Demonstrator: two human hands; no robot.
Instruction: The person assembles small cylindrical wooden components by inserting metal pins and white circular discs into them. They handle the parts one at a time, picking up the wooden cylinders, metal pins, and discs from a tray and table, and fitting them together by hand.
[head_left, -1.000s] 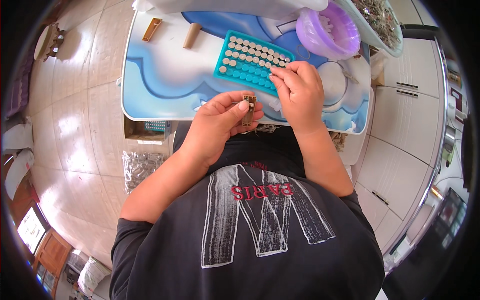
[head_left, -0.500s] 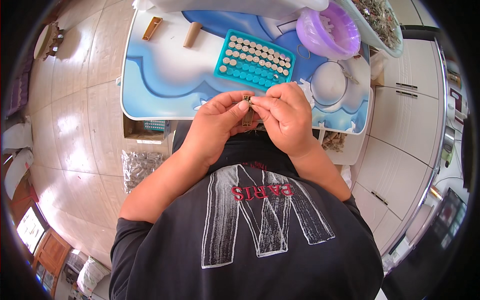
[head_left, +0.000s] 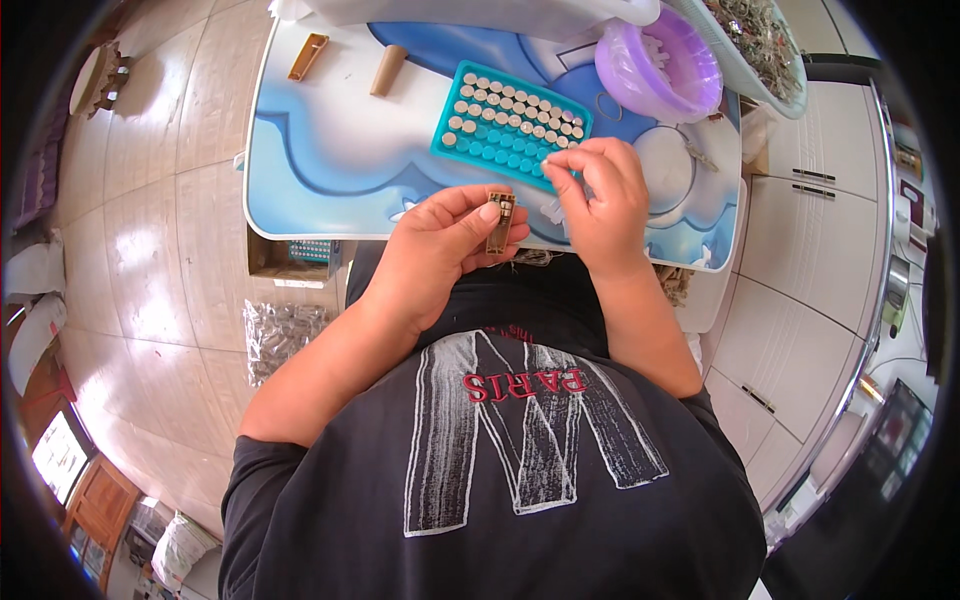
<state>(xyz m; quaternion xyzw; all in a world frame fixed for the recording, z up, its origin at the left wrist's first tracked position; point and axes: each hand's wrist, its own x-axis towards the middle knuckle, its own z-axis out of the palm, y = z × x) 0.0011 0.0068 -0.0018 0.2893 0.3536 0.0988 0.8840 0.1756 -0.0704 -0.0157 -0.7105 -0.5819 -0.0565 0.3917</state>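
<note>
My left hand (head_left: 440,235) is closed around a narrow brown plastic casing (head_left: 499,232), with pale or shiny small parts showing near its far end. The casing stands above the table's near edge, long side pointing away from me. My right hand (head_left: 608,205) is at the near right corner of a teal tray (head_left: 490,158). Its thumb and forefinger are pinched together; whatever is between them is too small to make out. Rows of round cream-coloured pieces (head_left: 508,104) sit in the tray's round pockets, while the nearest pockets show bare teal.
A brown casing (head_left: 308,57) and a brown tapered piece (head_left: 388,70) lie at the table's far left. A purple bowl (head_left: 690,75) with a plastic liner and white bits stands far right, beside a pale basket (head_left: 785,95) of tangled scraps. A clear bag (head_left: 285,340) lies below left.
My right hand has left the brown casing and moved right and away from me to the tray's corner. My left hand keeps hold of the casing, which is now more exposed.
</note>
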